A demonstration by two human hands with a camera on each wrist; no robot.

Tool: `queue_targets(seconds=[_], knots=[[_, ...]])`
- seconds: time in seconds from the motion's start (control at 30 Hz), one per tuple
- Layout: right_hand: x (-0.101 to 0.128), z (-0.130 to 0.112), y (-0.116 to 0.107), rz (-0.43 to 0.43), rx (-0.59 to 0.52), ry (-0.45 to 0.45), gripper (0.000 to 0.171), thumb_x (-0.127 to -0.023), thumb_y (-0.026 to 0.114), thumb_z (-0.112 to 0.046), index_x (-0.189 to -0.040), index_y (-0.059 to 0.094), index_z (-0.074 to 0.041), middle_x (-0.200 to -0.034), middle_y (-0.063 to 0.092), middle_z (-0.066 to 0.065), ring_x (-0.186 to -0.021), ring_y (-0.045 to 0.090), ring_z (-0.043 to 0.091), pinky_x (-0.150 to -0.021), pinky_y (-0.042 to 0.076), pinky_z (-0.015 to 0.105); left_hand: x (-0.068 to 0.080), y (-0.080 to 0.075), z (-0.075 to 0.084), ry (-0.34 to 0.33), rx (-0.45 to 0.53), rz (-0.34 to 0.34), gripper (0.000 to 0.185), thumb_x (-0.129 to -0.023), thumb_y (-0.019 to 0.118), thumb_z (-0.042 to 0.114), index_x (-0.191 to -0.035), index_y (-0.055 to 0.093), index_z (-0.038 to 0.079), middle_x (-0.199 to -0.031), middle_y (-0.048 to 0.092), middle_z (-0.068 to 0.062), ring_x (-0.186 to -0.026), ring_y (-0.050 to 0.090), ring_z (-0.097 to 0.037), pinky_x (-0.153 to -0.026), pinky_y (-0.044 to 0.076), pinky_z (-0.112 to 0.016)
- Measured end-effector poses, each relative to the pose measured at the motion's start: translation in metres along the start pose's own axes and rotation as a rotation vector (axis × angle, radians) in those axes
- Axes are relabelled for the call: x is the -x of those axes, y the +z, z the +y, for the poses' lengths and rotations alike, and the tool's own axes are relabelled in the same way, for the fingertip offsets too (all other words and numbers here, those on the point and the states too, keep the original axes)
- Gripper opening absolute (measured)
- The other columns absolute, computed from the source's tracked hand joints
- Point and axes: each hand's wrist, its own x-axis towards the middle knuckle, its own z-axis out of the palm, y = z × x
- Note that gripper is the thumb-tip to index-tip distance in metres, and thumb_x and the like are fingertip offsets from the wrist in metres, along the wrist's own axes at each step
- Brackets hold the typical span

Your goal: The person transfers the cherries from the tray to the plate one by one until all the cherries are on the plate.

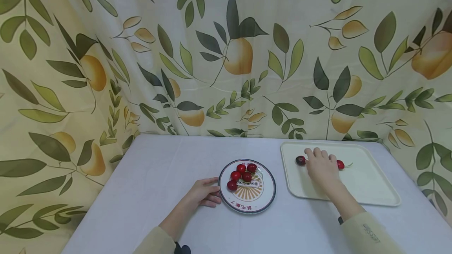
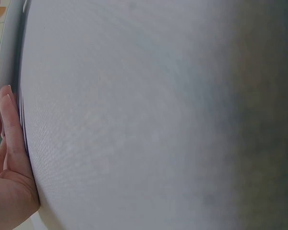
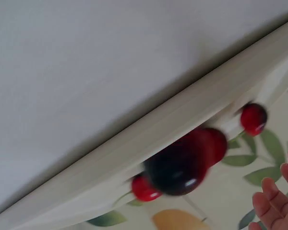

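Cherries: five on plate [image 1: 263,201], a few left on tray [image 1: 370,185]. Right hand [image 1: 322,167] reaches there, fingers relaxed; left hand [image 1: 205,193], relaxed, touches plate.

A: Describe the backdrop.

B: A fabric curtain [image 1: 226,54] covers the whole rear of the scene and wraps round the left and right sides. The print shows dark green, olive and tan leaves with yellow-orange fruit on a cream ground. Soft vertical folds run through the cloth.

A: And the furniture?

B: One table [image 1: 155,191], covered with a plain, pale grey-white cloth. Its far edge meets the curtain; its left and right edges run towards the camera.

A: Lighting?

B: Even and diffuse. Shadows on the table surface are faint. No window or lamp is in view.
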Motion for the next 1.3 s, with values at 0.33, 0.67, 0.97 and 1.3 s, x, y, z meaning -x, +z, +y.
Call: queue_targets(seconds=[0.33, 0.67, 0.97, 1.3], knots=[[0.006, 0.060, 0.004, -0.127, -0.008, 0.127, 0.048, -0.087, 0.057, -0.009, -0.127, 0.035, 0.004, -0.105, 0.040, 0.031, -0.097, 0.037, 0.047, -0.079, 0.030, 0.062, 0.002, 0.000, 0.002, 0.001, -0.003, 0.000, 0.051, -0.088, 0.058, 0.013, -0.136, 0.042, 0.005, -0.079, 0.069, -0.010, -0.064, 0.068, -0.019, -0.059, 0.057, -0.032], [0.017, 0.100, 0.016, -0.122, -0.022, 0.166, 0.051, -0.081, 0.056, -0.001, -0.127, 0.033, 0.006, -0.101, 0.037, 0.034, -0.093, 0.036, 0.049, -0.073, 0.030, 0.060, 0.001, 0.002, 0.003, -0.015, 0.004, 0.009, 0.050, -0.088, 0.058, 0.013, -0.136, 0.043, 0.006, -0.079, 0.069, -0.011, -0.063, 0.068, -0.019, -0.058, 0.057, -0.031], [0.022, 0.119, 0.021, -0.176, -0.047, 0.207, 0.044, -0.085, 0.052, -0.003, -0.124, 0.036, 0.006, -0.100, 0.036, 0.036, -0.094, 0.034, 0.053, -0.076, 0.027, 0.065, 0.002, 0.002, 0.005, -0.016, 0.000, 0.010, 0.049, -0.088, 0.058, 0.013, -0.135, 0.044, 0.006, -0.078, 0.069, -0.010, -0.063, 0.068, -0.019, -0.058, 0.057, -0.032], [0.026, 0.124, 0.022, -0.225, -0.049, 0.230, 0.040, -0.087, 0.050, -0.006, -0.125, 0.038, 0.002, -0.097, 0.037, 0.034, -0.092, 0.035, 0.052, -0.074, 0.027, 0.065, 0.002, 0.002, 0.004, -0.017, -0.005, 0.012, 0.050, -0.088, 0.058, 0.013, -0.136, 0.044, 0.007, -0.078, 0.069, -0.010, -0.064, 0.068, -0.020, -0.058, 0.057, -0.032]])
